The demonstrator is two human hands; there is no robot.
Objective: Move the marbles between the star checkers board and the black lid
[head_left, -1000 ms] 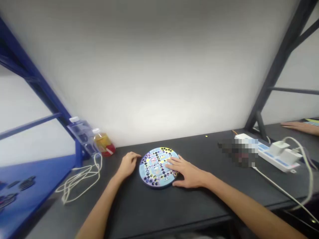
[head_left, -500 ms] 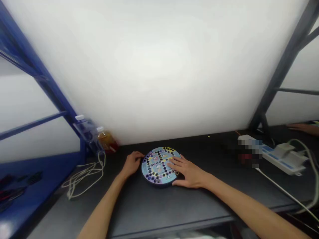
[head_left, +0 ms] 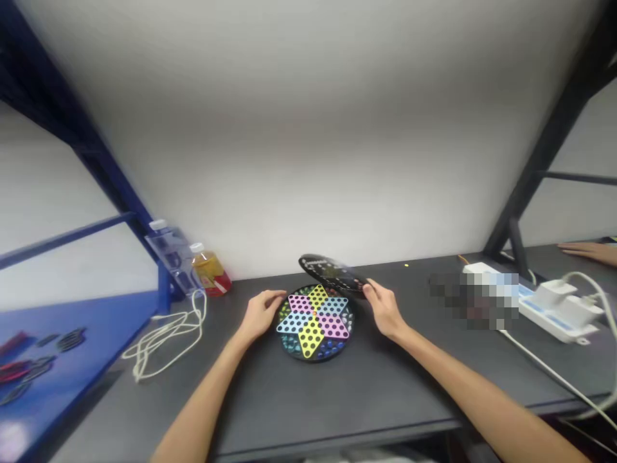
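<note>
The **left hand** [head_left: 261, 313] and **right hand** [head_left: 383, 307] are seen reaching in from the near edge of a **dark grey table** [head_left: 347, 399]. The left hand's **fingers** [head_left: 278, 296] are held open and slightly curved, and are placed at the left rim of a round **Chinese checkers board** [head_left: 314, 321]. The board is lying flat on the table between the 2 hands, and a 6-pointed star in pink, yellow and blue is printed on it. Small dark and coloured marbles are seen around the star, though they are too small to be counted.

The right hand's fingers are closed on the edge of a **round dark lid** [head_left: 332, 272]. The lid is held tilted above the far side of the board, and its surface is blurred.

Beyond the board on the left, a **coiled white cable** [head_left: 166, 337] is laid on the table, beside a **blue shelf** [head_left: 48, 379] bearing dark and red items. Further back, a **clear plastic package** [head_left: 168, 257] is stood just beside a **bottle of amber liquid** [head_left: 209, 273] with a red label. On the right, a **white power strip** [head_left: 559, 315] with plugs inserted is placed on the table, with a **pixelated patch** [head_left: 475, 299] hiding the area next to it. At the far right edge, **another person's hand** [head_left: 588, 253] is seen resting on the surface.
</note>
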